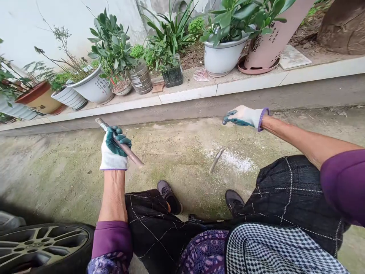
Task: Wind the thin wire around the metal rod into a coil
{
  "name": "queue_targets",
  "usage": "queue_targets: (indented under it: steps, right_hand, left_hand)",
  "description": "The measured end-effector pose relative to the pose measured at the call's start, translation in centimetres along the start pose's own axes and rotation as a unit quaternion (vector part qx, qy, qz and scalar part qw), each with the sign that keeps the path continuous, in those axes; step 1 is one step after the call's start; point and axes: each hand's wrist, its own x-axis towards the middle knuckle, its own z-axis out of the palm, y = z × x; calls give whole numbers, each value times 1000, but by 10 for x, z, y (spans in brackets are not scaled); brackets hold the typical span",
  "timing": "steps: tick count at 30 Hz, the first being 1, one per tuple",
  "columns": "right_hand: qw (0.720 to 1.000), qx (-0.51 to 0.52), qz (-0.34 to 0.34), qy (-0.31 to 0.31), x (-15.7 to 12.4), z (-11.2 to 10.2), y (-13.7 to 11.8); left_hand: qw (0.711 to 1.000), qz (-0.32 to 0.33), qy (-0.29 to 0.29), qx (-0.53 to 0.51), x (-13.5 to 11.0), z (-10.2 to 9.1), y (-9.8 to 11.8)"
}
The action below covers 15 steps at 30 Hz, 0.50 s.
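Above concrete (176, 160), one hand (112, 151) — the left — holds one stick (130, 153).

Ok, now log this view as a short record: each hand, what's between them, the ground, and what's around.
Left hand: gloved, closed around a grey-brown stick with pale wrapping near its far end
Right hand: gloved, off to the right, above the ground; whether its fingers grip anything is unclear
Between hands: a thin pale line seems to run from the stick toward the right hand
On the ground: a short curved piece, white flakes beside it
Ahead: ledge with potted plants
Lower left: wheel
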Motion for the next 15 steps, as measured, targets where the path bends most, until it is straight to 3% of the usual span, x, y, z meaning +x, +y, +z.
queue_targets:
  steps: [4, 7, 9, 11, 13, 15]
  right_hand:
    - [982, -188, 15, 24, 17, 5, 20]
    - [976, -192, -86, 47, 18, 15, 7]
    - [968, -154, -180, 86, 11, 24, -16]
    - [966, -106, -221, 81, 0, 40, -47]
    - [972, 32, -233, 24, -13, 62, -79]
    - [955, 128, -264, -45, -27, 86, -107]
  left_hand:
    - [996, -25, -34, 80, -5, 3, -13]
    - [988, -47, -71, 125, -12, 17, -26]
    - [984, -51, -93, 146, -16, 29, -34]
    - [978, -57, -110, 166, -20, 40, -42]
    - [972, -65, -121, 188, -25, 50, -51]
    - [967, -72, -134, 204, -30, 58, -58]
